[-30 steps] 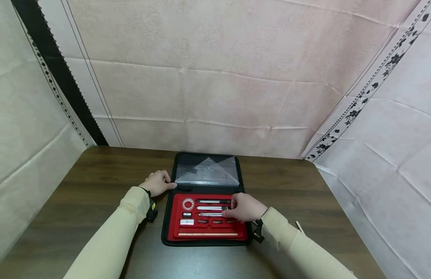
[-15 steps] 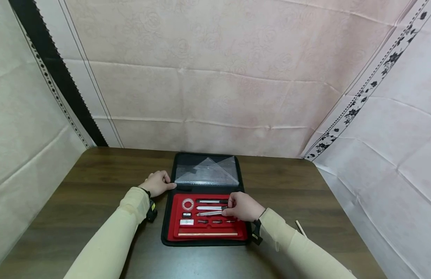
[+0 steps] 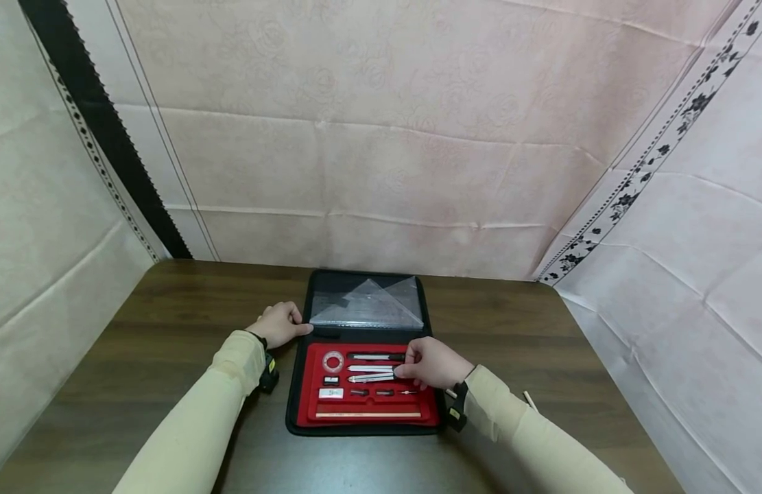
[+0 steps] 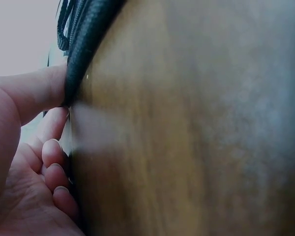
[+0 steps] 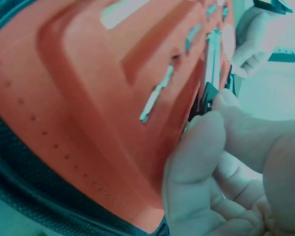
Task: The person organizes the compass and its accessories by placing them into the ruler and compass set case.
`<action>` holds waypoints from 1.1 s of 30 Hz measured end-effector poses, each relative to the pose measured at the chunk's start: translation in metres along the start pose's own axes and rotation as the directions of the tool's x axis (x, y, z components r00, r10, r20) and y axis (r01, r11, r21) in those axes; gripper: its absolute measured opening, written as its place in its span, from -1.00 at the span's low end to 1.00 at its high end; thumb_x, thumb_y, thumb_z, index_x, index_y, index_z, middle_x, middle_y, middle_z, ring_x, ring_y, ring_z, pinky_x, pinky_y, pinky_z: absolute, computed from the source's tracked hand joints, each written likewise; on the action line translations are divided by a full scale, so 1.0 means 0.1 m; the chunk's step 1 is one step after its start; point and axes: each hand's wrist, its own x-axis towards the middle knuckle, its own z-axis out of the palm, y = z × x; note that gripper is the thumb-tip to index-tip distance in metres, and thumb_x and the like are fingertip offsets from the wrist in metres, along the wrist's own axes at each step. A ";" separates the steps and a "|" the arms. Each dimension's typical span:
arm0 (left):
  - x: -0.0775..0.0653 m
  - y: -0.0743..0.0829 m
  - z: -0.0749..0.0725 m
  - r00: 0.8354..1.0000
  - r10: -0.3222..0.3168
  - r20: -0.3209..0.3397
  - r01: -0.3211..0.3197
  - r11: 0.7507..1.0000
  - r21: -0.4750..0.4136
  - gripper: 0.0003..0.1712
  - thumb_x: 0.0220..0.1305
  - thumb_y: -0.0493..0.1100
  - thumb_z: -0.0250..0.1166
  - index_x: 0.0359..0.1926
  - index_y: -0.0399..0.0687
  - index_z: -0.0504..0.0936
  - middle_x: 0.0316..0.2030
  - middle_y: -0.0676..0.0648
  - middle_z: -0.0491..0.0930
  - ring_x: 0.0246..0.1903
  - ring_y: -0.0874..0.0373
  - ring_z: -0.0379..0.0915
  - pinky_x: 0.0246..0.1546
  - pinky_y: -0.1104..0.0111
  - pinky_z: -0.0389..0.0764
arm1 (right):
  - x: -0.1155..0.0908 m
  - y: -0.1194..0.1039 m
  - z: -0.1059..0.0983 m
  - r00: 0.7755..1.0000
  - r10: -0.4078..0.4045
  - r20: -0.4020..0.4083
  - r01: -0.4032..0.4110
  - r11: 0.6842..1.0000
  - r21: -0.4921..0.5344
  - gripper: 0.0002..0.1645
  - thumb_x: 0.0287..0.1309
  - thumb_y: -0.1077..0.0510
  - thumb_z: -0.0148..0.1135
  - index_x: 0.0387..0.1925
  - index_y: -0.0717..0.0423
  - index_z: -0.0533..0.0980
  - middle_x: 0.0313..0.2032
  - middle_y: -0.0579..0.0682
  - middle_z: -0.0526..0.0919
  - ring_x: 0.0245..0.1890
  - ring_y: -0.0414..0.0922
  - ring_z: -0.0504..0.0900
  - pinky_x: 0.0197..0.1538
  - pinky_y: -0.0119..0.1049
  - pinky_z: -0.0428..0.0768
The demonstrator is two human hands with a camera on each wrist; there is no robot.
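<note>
A black zippered case [image 3: 297, 412] lies unfolded on the wooden table, with a red tray [image 3: 387, 403] of drawing tools in its near half. My right hand [image 3: 439, 363] is over the tray's right side. Its thumb and forefinger pinch the black head of a silver drawing compass [image 3: 371, 377]; in the right wrist view the compass [image 5: 212, 59] points away from the fingertips, its legs close together. My left hand [image 3: 278, 324] holds the case's left edge near the fold, thumb on the black edge [image 4: 83, 54] in the left wrist view, other fingers curled beside it.
Clear set squares [image 3: 368, 305] sit in the case's far half. The tray also bears a white ring [image 3: 332, 361], an eraser [image 3: 330, 393], a pencil [image 3: 368, 415] and small metal parts. A thin pale stick [image 3: 530, 401] shows beside the right sleeve. Cloth walls surround the table.
My right hand has shifted slightly, its fingers now at the compass's head; the compass's legs have moved a little in the tray. My left hand stays at the case's edge.
</note>
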 end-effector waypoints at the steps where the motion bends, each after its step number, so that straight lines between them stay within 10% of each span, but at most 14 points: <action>1: 0.00 0.00 0.00 1.000 0.000 -0.002 0.000 1.000 0.001 -0.66 0.22 0.03 0.36 -0.26 -0.12 0.49 -0.38 -0.08 0.44 -0.29 0.01 0.31 -0.31 0.21 0.32 | 0.00 0.00 -0.01 1.000 0.003 0.004 -0.003 1.000 0.008 -0.69 0.10 -0.02 0.40 -0.45 0.07 0.48 -0.52 0.01 0.59 -0.59 -0.12 0.54 -0.47 -0.27 0.55; 33: 0.01 -0.01 0.02 1.000 0.009 -0.010 -0.009 1.000 0.012 -0.64 0.22 0.04 0.36 -0.26 -0.14 0.49 -0.38 -0.08 0.43 -0.29 0.01 0.31 -0.31 0.21 0.32 | 0.00 -0.08 0.12 0.997 0.043 -0.068 -0.050 0.993 -0.109 -0.58 0.04 -0.09 0.44 -0.54 0.10 0.45 -0.65 0.01 0.57 -0.65 -0.10 0.60 -0.51 -0.27 0.48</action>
